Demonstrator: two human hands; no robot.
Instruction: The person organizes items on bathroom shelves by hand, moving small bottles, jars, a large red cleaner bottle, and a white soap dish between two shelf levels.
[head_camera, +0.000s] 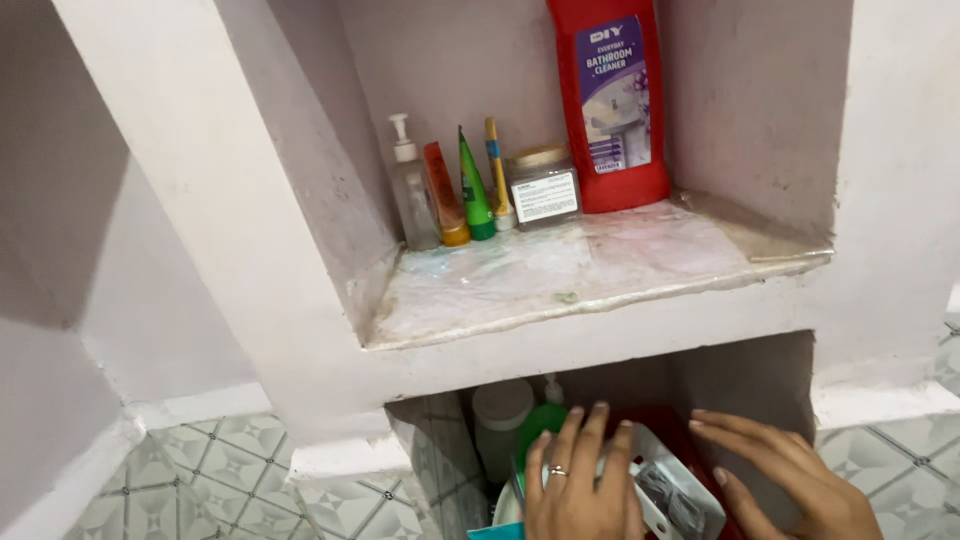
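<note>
My left hand (578, 480), with a ring on one finger, rests on a white plastic pack (668, 490) with dark contents, low in the lower wall niche. My right hand (790, 475) lies just right of the pack, fingers stretched out and touching its edge. Under the pack there is something red (690, 425). A green round lid (540, 422) and a white bottle (500, 425) stand behind my left hand. Whether either hand grips the pack is not clear.
The upper shelf (600, 280) holds a tall red cleaner bottle (612, 100), a small clear jar (543, 186), a pump bottle (412, 190), and orange, green and yellow tubes (470, 190). Patterned tiles (200, 480) cover the lower wall left and right.
</note>
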